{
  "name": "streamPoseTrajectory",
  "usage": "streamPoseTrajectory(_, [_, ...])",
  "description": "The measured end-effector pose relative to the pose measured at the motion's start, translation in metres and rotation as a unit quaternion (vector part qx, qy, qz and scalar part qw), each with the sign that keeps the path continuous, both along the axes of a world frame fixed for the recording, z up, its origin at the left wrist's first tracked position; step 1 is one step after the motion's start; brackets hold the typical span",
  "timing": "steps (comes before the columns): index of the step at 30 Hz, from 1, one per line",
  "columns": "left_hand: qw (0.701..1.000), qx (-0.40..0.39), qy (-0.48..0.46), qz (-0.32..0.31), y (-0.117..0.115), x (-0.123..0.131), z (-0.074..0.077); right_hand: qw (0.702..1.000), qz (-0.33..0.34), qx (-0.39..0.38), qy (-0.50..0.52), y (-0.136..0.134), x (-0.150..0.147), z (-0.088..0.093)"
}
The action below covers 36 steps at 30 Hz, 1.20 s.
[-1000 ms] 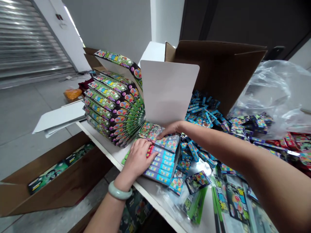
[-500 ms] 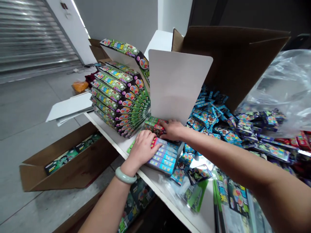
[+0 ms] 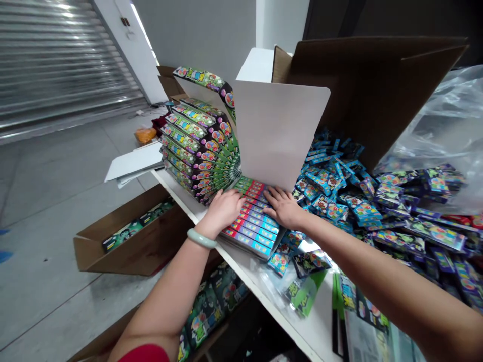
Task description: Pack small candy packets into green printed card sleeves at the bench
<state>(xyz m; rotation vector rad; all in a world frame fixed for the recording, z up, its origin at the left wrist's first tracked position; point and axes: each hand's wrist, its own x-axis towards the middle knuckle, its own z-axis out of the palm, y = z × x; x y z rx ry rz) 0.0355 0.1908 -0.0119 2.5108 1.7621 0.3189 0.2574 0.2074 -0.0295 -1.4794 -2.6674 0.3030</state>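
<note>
Spreading hands wider apart, flat on shingled blue packets

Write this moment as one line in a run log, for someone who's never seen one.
left hand: resting on stack of blue printed boxes | right hand: on same stack | beside: fanned green boxes, white card

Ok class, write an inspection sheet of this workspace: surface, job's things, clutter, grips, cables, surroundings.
surface: white table, edge in view.
job's things: blue-and-red box stack, green box fan, white card.
clutter: loose blue packs, plastic bag.
grips: left hand and right hand, both flat on the stack.
cables: nothing seen.
surroundings: roller shutter, floor carton.
</note>
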Motion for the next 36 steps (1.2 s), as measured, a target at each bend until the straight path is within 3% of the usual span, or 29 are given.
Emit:
streamPoseTrajectory(3, [1.000,-0.005,0.007,0.006,-0.002,0.003,0.001,0.999,-0.008,0.010,0.043,-0.006,0.006,-0.004])
streamPoseTrajectory(7, [1.000,0.002,0.000,-0.005,-0.007,0.011,-0.009,0.996,0.012,0.022,0.091,-0.010,0.013,-0.008])
streamPoseTrajectory(10, [0.999,-0.007,-0.013,-0.046,-0.005,0.014,-0.015,0.989,0.014,0.000,0.147,-0.017,0.031,0.010])
streamPoseTrajectory(13, [0.996,0.020,-0.059,-0.062,-0.011,0.018,-0.013,0.969,-0.016,0.046,0.243,-0.049,0.081,0.042])
streamPoseTrajectory(15, [0.977,0.134,-0.155,-0.059,-0.027,0.027,-0.010,0.956,-0.032,0.044,0.289,-0.088,0.127,0.058])
streamPoseTrajectory(17, [0.951,0.174,-0.246,-0.074,-0.055,0.047,-0.009,0.956,-0.081,0.006,0.280,-0.133,0.170,0.062])
streamPoseTrajectory(19, [0.934,0.120,-0.311,-0.130,-0.093,0.080,-0.013,0.966,-0.150,-0.030,0.208,-0.173,0.202,0.050])
streamPoseTrajectory(21, [0.916,-0.022,-0.313,-0.249,-0.130,0.123,-0.024,0.974,-0.196,-0.052,0.099,-0.200,0.219,0.030])
streamPoseTrajectory(23, [0.903,-0.115,-0.219,-0.352,-0.159,0.166,-0.039,0.976,-0.205,-0.068,0.026,-0.214,0.221,0.008])
streamPoseTrajectory(25, [0.923,-0.146,-0.130,-0.331,-0.176,0.200,-0.052,0.978,-0.195,-0.075,0.017,-0.217,0.214,-0.008])
streamPoseTrajectory(27, [0.951,-0.149,-0.083,-0.258,-0.184,0.220,-0.060,0.980,-0.182,-0.073,0.033,-0.215,0.203,-0.016])
streamPoseTrajectory(30, [0.966,-0.140,-0.086,-0.201,-0.189,0.225,-0.064,0.982,-0.168,-0.067,0.054,-0.207,0.189,-0.022])
streamPoseTrajectory(34, [0.949,-0.124,-0.160,-0.242,-0.188,0.209,-0.065,0.984,-0.123,-0.087,0.094,-0.193,0.170,-0.027])
streamPoseTrajectory(36, [0.952,-0.103,-0.172,-0.231,-0.183,0.193,-0.064,0.982,-0.114,-0.104,0.112,-0.187,0.160,-0.028])
